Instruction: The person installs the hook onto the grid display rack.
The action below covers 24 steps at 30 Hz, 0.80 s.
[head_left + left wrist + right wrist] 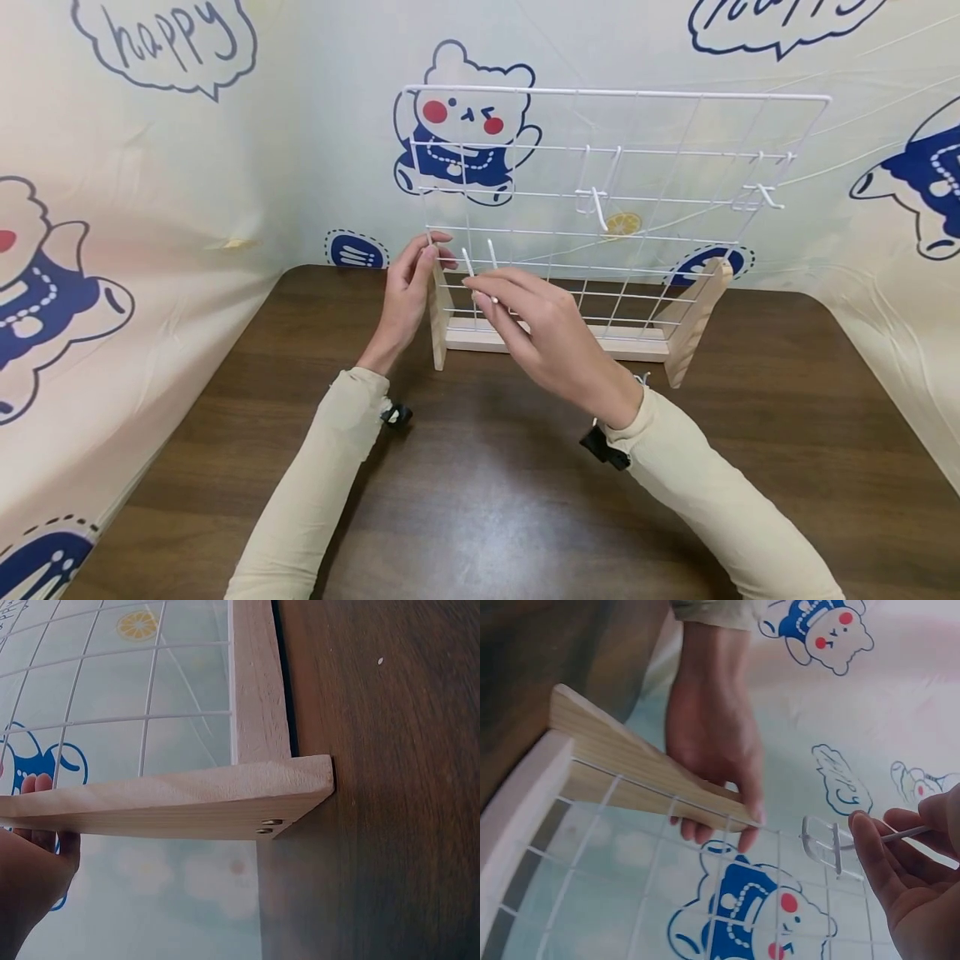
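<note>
A white wire grid stands upright on the table between two wooden side legs. At its left end, my left hand grips the upper part of the left wooden leg, thumb on the near side and fingers behind. My right hand pinches the stem of a white wire hook in front of the grid's lower left part. The hook's two prongs point up past the fingertips, close to the grid wires. In the left wrist view, two screw heads show low on the leg.
Two similar white hooks hang on the grid, one at mid-right and one near the right end. A wooden crossbar joins the left leg to the right leg. Behind the brown table hangs a printed cloth.
</note>
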### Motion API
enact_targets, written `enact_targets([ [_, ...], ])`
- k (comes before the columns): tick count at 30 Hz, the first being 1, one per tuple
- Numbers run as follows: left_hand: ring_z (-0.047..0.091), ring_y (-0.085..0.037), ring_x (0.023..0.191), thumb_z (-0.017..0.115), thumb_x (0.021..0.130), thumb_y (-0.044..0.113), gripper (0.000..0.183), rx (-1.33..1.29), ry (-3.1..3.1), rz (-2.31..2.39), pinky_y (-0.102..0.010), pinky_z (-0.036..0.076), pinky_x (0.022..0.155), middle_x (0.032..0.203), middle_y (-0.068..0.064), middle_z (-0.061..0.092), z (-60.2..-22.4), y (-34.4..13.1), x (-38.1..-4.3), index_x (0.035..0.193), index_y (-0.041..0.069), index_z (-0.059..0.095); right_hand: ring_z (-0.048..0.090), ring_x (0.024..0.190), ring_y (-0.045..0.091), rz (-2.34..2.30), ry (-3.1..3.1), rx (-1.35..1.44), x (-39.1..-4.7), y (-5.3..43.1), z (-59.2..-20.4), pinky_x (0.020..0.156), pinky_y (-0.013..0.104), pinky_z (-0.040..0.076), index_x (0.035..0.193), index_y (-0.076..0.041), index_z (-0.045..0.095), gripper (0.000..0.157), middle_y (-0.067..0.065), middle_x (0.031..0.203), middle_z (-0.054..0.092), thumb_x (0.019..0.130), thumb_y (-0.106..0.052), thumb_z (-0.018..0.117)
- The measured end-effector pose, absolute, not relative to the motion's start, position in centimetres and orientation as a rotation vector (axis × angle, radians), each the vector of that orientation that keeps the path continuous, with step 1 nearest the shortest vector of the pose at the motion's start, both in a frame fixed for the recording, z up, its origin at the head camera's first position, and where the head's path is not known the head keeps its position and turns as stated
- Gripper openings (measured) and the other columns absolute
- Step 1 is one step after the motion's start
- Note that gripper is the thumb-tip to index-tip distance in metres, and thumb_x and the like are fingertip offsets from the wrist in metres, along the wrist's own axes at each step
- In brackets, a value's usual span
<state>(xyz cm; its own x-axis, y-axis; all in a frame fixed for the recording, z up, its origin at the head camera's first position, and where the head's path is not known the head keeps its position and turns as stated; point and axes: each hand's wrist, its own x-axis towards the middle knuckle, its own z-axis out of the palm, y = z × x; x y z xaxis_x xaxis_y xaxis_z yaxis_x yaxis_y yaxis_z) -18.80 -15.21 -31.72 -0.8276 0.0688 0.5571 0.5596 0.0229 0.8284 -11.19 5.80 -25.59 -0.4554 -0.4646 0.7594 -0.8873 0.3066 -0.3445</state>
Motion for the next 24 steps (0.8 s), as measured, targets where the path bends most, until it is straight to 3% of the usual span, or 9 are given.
enact_targets([
  [4,0.06,-0.027,0.102,0.038,0.106,0.005,0.031,-0.632,-1.952,-1.853,-0.038,0.046,0.097,0.109,-0.024,0.062,-32.2,-15.4,-19.3,0.128,-0.012,0.052,0.066,0.104,0.017,1.019,-2.027,1.19,-11.7,4.9,-24.8,0.091,0.028,0.053,0.12,0.0,0.069,0.025,0.011,0.115,0.069,0.1,-0.008,0.059],
  [8,0.057,-0.033,0.105,0.039,0.107,0.007,0.031,-0.616,-1.948,-1.841,-0.042,0.046,0.097,0.109,-0.008,0.064,-33.4,-15.7,-20.4,0.129,-0.009,0.054,0.066,0.106,0.018,1.008,-2.016,1.182,-12.3,4.3,-24.2,0.093,0.026,0.053,0.122,0.001,0.068,0.026,0.013,0.117,0.068,0.1,-0.008,0.058],
  [11,0.057,-0.035,0.106,0.041,0.107,0.011,0.031,-0.613,-1.945,-1.838,-0.042,0.046,0.097,0.111,-0.003,0.065,-33.9,-15.9,-20.9,0.13,-0.003,0.056,0.065,0.107,0.019,1.001,-1.993,1.171,-12.7,3.8,-23.9,0.094,0.027,0.052,0.123,0.002,0.068,0.026,0.013,0.117,0.068,0.099,-0.007,0.059],
  [17,0.059,-0.025,0.102,0.045,0.107,0.018,0.03,-0.606,-1.936,-1.819,-0.037,0.046,0.091,0.11,-0.003,0.066,-34.2,-16.1,-21.1,0.13,0.006,0.06,0.065,0.11,0.02,0.993,-1.973,1.166,-13.5,3.0,-23.1,0.097,0.026,0.051,0.124,0.001,0.067,0.027,0.015,0.118,0.067,0.099,-0.005,0.059],
  [24,0.063,-0.022,0.099,0.042,0.106,0.006,0.029,-0.63,-1.919,-1.838,-0.035,0.048,0.091,0.107,-0.006,0.068,-33.7,-16.0,-20.7,0.129,-0.003,0.058,0.064,0.114,0.023,0.971,-1.983,1.139,-14.0,2.3,-22.0,0.101,0.026,0.048,0.123,0.003,0.067,0.027,0.016,0.121,0.067,0.099,-0.008,0.06],
])
